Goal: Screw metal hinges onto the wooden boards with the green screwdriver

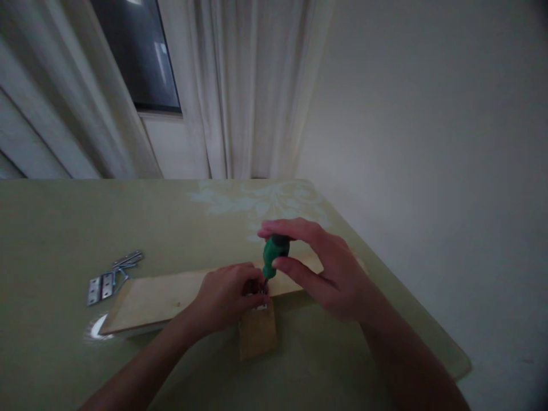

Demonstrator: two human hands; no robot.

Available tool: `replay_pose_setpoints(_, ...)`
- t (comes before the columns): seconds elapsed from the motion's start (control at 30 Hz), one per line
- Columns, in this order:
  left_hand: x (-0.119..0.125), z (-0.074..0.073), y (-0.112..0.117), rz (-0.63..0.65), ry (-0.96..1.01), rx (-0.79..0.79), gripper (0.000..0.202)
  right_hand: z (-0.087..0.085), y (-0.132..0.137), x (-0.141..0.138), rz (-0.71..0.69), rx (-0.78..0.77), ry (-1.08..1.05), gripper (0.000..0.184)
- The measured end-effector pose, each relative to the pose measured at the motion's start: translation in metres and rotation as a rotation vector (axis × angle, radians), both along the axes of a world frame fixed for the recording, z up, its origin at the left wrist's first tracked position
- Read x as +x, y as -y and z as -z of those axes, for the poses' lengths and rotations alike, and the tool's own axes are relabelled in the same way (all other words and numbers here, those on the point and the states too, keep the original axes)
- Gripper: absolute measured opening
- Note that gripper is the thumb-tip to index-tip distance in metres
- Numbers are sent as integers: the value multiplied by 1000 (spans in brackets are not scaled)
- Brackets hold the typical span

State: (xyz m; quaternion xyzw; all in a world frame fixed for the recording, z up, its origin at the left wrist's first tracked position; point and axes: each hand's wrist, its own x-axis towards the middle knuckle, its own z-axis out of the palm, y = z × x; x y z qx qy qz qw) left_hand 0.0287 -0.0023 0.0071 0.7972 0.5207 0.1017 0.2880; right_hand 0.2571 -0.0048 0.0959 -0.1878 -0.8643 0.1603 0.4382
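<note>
On the pale green, glossy worktop, approx. mid-view, a long, flat, pale wooden board lies crosswise, w/ a short, rectangular, tan wooden block at its near edge, set roughly at a right angle. A small silver metal plate sits on the block's far end, partly hidden by fingers; can't tell how far it reaches over the board.

The person's R hand is curled around a stubby green-and-black screwdriver, fingers over the handle's top, thumb vs. its near side; tool is near upright, slightly tilted, tip down by the plate. L hand is mostly closed, thumb & fingertips close together around the tip area; can't tell what, if anything, they pinch. Any lettering on the handle or metal: too dim/blurred to read.

Off the board's L end: a flat silver hinge w/ holes, plus a few thin, shiny metal pieces in a loose pile, exact type unclear. White leafy pattern at the worktop's far R corner. Behind: whitish fabric curtains, dark windowpane; plain pale wall to R.
</note>
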Motion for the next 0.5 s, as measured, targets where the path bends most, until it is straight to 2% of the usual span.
replay_pose_setpoints(0.1,0,1,0,-11,-2,29,15,1,0,-1,94,141,-1,41)
replay_pose_setpoints(0.23,0,0,1,-12,7,1,13,-3,5,2,4,55,71,44)
replay_pose_setpoints(0.33,0,1,1,-7,13,10,14,-6,8,2,94,131,61,45)
replay_pose_setpoints(0.4,0,2,1,-9,12,18,15,-6,9,2,71,93,101,48)
replay_pose_setpoints(0.5,-1,4,0,-12,29,11,15,-4,8,2,45,49,96,42)
